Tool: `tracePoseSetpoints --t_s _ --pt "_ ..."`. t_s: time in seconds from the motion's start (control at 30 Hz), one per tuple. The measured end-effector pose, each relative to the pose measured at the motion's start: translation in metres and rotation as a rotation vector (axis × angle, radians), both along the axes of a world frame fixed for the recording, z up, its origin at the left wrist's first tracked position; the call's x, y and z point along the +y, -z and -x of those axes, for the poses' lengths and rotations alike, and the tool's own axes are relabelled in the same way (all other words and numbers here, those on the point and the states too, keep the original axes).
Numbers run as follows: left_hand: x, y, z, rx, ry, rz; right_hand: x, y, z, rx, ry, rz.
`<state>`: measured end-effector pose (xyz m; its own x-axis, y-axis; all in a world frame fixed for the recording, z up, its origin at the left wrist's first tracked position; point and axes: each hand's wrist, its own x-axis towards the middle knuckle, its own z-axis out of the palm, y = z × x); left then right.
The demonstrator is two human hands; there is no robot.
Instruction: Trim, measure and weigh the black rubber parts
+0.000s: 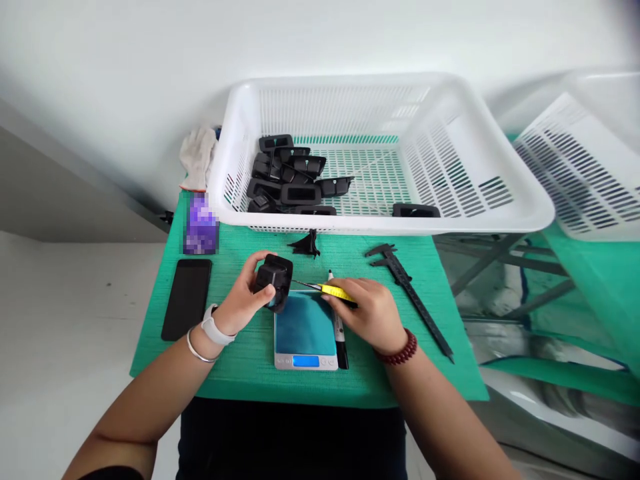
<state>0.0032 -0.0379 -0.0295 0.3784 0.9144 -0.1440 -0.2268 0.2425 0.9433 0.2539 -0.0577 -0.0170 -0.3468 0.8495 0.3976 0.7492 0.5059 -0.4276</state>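
Note:
My left hand (243,300) is closed around a black plastic part (273,281), held just above the far left corner of a small digital scale (305,331). In my right hand (367,312) I grip a yellow utility knife (336,292); its thin blade points left and its tip reaches the black part. A black marker (341,340) lies along the scale's right side, partly under my right hand. A small heap of black trimmings (306,245) lies on the green mat (240,253) just beyond my hands.
A white slotted basket (500,200) at the back holds several black parts (287,177). A black caliper (410,293) lies to the right, a black phone (187,298) and a blurred purple item (201,225) to the left. A cloth glove (197,157) lies beside the basket. Another white basket (590,160) stands far right.

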Motion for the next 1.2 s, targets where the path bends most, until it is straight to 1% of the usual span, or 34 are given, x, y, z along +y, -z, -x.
tracePoseSetpoints --t_s 0.07,0.13,0.27,0.37,0.43,0.5,0.6,0.73,0.83,1.0,1.07,1.2 --pt "0.000 0.001 0.000 0.015 -0.008 -0.004 0.001 0.001 -0.001 0.024 0.040 -0.011" --pt "-0.001 0.002 0.001 0.035 -0.012 -0.011 0.001 0.000 -0.001 0.046 0.052 -0.005" --pt "-0.002 -0.001 0.001 0.049 -0.004 -0.008 0.002 -0.004 -0.001 0.067 -0.064 0.079" --pt "-0.003 -0.005 0.001 0.014 0.028 0.036 0.001 -0.006 0.000 0.060 -0.115 0.090" --pt "-0.004 -0.008 0.000 -0.017 0.049 0.080 0.001 -0.006 0.000 0.050 -0.096 0.077" --pt "-0.005 -0.012 0.000 -0.048 0.060 0.112 0.001 -0.005 -0.001 0.048 -0.046 0.051" --pt "-0.006 -0.015 0.000 -0.089 0.070 0.128 0.000 -0.004 -0.004 0.029 0.005 -0.007" --pt "-0.007 -0.017 0.001 -0.102 0.066 0.108 -0.001 -0.005 -0.005 0.033 -0.014 -0.026" --pt "-0.007 -0.017 0.002 -0.123 0.056 0.095 -0.001 -0.006 -0.005 0.069 -0.029 -0.013" --pt "-0.008 -0.019 0.001 -0.111 0.038 0.115 -0.001 -0.006 -0.005 0.082 -0.085 0.024" --pt "-0.008 -0.021 0.001 -0.098 0.051 0.108 -0.001 -0.006 -0.005 0.065 -0.057 0.011" --pt "-0.009 -0.024 0.000 -0.069 0.130 0.061 -0.001 -0.006 -0.006 0.052 0.050 -0.047"
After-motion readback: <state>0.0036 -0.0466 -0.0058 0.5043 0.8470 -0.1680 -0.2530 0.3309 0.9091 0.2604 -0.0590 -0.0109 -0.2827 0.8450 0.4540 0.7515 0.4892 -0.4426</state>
